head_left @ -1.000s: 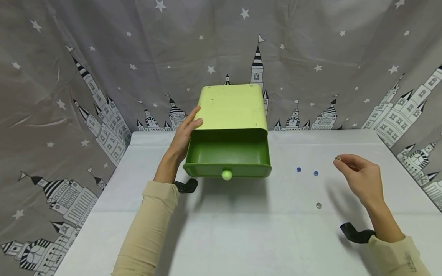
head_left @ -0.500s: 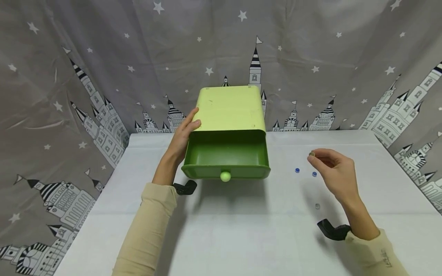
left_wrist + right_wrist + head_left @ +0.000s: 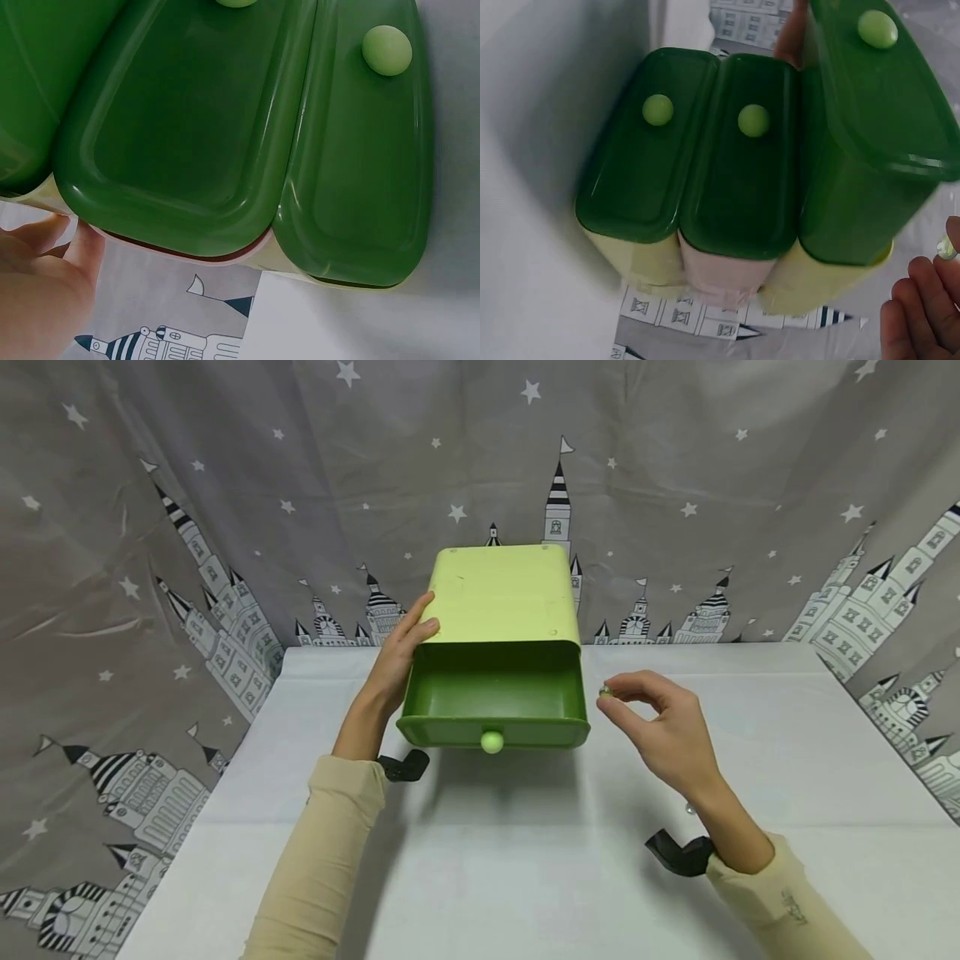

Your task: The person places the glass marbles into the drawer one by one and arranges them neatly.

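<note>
A small chest of drawers (image 3: 498,593) has a yellow-green top and green drawers with round light-green knobs. Its top drawer (image 3: 492,697) is pulled out, and nothing shows inside it. The two drawers below, the middle one (image 3: 180,127) and the bottom one (image 3: 367,172), are pushed in. My left hand (image 3: 390,668) rests against the chest's left side with fingers extended. Just right of the open drawer, my right hand (image 3: 663,731) pinches a small shiny round thing (image 3: 605,691) between thumb and forefinger. Its exact kind is too small to tell.
A small silvery round thing (image 3: 691,808) lies on the white tablecloth (image 3: 525,885), partly behind my right wrist. Behind the table hangs a grey curtain (image 3: 315,460) printed with castles and stars.
My right hand has moved left with the small shiny thing, up to the drawer's right side. It now covers the two small blue things on the table. My left hand has stayed put.
</note>
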Motion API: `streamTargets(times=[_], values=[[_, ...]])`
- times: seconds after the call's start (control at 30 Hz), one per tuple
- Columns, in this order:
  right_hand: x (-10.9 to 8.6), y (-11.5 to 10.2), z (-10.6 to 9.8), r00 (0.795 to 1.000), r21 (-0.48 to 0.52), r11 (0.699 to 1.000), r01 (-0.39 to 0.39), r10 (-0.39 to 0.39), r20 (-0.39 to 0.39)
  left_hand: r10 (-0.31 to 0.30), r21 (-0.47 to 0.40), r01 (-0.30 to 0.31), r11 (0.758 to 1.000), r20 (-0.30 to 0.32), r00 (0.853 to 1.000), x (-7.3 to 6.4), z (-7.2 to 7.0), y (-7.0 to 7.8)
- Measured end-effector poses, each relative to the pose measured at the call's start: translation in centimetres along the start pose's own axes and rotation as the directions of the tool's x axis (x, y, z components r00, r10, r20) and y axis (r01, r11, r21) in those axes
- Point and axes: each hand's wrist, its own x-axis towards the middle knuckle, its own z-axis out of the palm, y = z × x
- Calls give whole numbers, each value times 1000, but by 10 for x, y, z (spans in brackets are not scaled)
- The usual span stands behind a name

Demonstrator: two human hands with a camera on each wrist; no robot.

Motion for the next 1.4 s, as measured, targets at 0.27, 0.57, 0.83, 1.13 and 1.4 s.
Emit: streamTargets(times=[0.27, 0.57, 0.83, 1.13, 1.4], values=[[11, -13, 23, 996, 0, 996, 88, -88, 30, 5, 6, -5, 1000, -10, 1000, 0, 1, 0], [20, -26, 45, 988, 39, 991, 125, -128, 85, -1, -13, 1, 1000, -7, 1000, 0, 2, -1], [28, -34, 55, 984, 74, 986, 153, -159, 86, 8, -1, -8, 1000, 0, 1000, 0, 1, 0], [33, -40, 61, 987, 88, 986, 141, -147, 71, 11, -7, -11, 1000, 7, 1000, 0, 1, -1], [32, -40, 61, 989, 84, 989, 125, -130, 66, 12, -10, -12, 1000, 1, 1000, -1, 1, 0]])
